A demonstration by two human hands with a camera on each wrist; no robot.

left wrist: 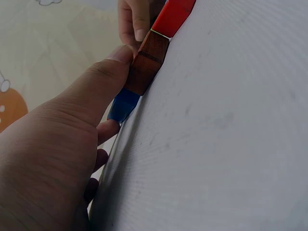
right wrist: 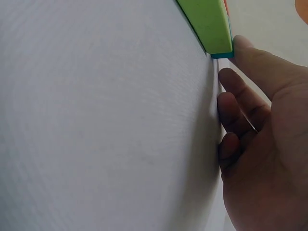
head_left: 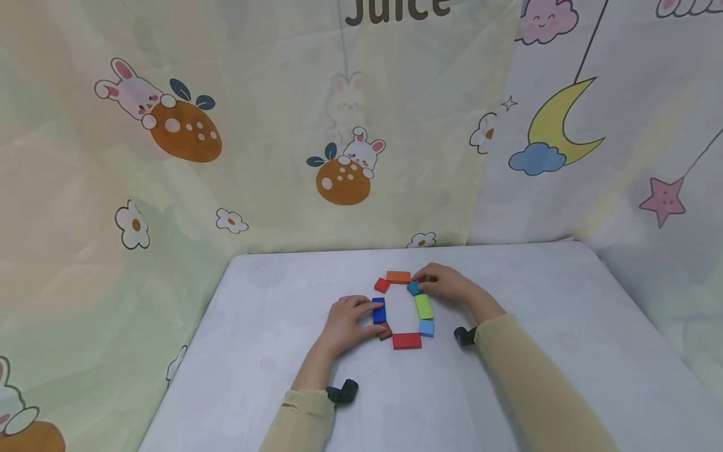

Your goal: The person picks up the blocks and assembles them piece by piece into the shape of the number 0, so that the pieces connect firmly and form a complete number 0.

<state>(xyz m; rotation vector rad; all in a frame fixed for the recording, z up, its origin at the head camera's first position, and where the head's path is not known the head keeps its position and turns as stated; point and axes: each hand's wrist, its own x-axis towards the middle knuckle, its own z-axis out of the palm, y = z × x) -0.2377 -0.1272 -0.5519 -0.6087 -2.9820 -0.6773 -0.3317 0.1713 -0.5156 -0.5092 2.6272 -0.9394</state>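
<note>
Several coloured blocks form a ring on the table. On its left side, my left hand [head_left: 346, 323] has its index finger at the dark blue block [head_left: 379, 311] and its thumb at the brown block [head_left: 385, 331], with the two blocks between those fingertips. In the left wrist view, the thumb presses the side of the brown block [left wrist: 147, 65]. At the ring's upper right, my right hand [head_left: 446, 282] pinches a teal block [head_left: 415, 288] with thumb and index finger. Just below that lies a lime green block [head_left: 423, 307]; in the right wrist view it hides most of the teal one.
An orange block [head_left: 398, 277] and a small red block [head_left: 382, 285] make up the far end of the ring. A light blue block [head_left: 426, 328] and a longer red block [head_left: 407, 341] lie at the near end. A printed cloth [head_left: 271, 188] hangs behind the white table [head_left: 254, 351].
</note>
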